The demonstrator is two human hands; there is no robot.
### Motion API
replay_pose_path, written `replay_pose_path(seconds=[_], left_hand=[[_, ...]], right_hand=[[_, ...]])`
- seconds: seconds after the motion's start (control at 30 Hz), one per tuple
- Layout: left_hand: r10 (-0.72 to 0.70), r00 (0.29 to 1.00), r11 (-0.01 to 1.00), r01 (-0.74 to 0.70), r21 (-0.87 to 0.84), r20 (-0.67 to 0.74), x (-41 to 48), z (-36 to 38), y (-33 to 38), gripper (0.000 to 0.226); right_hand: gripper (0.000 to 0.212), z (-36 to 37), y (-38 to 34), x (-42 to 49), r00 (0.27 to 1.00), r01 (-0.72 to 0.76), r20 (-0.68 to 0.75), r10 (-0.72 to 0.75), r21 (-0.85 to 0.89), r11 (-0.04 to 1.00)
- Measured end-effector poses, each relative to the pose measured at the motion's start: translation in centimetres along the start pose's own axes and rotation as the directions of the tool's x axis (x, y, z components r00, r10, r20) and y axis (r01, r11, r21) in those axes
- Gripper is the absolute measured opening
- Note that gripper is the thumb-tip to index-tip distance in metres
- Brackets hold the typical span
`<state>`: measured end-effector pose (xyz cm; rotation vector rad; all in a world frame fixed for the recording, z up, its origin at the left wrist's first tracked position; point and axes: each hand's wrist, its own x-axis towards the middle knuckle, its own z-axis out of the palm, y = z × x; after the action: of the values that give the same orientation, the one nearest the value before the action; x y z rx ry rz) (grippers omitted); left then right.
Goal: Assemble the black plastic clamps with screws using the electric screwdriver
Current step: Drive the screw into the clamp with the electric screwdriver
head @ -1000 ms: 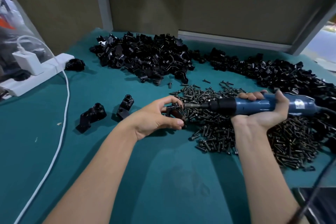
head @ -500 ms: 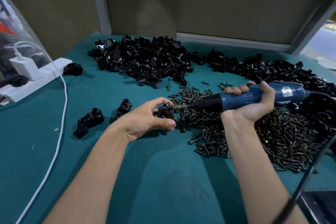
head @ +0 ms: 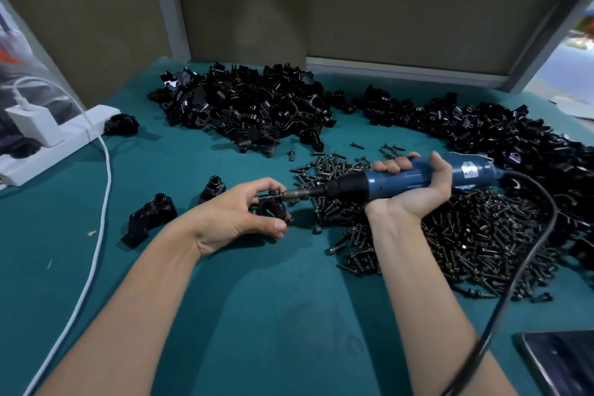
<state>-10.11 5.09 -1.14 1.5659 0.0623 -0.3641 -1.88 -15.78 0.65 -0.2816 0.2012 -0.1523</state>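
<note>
Left hand (head: 231,219) pinches a black clamp (head: 271,207); right hand (head: 418,199) clenches the blue screwdriver (head: 379,186) — its white label (head: 468,171) unreadable.

Clamp pile (head: 244,109) behind screw pile (head: 450,235), power strip (head: 54,145) far left, two clamps (head: 151,215) left of hands.

One electric screwdriver (head: 418,178), one held clamp (head: 271,204), two clamps set aside (head: 151,215) (head: 212,188), two heaps of clamp parts (head: 250,106) (head: 482,128), one screw pile (head: 466,235).
</note>
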Motion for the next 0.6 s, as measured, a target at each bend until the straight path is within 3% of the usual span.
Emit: replay_pose_path(seconds=[0.6], left_hand=[[0.044, 0.999, 0.998, -0.043, 0.034, -0.014, 0.1, 1.2, -0.1, 0.039]], right_hand=[[0.022, 0.1, -0.9, -0.3, 0.997, 0.033, 0.065, -0.033, 0.005, 0.999]])
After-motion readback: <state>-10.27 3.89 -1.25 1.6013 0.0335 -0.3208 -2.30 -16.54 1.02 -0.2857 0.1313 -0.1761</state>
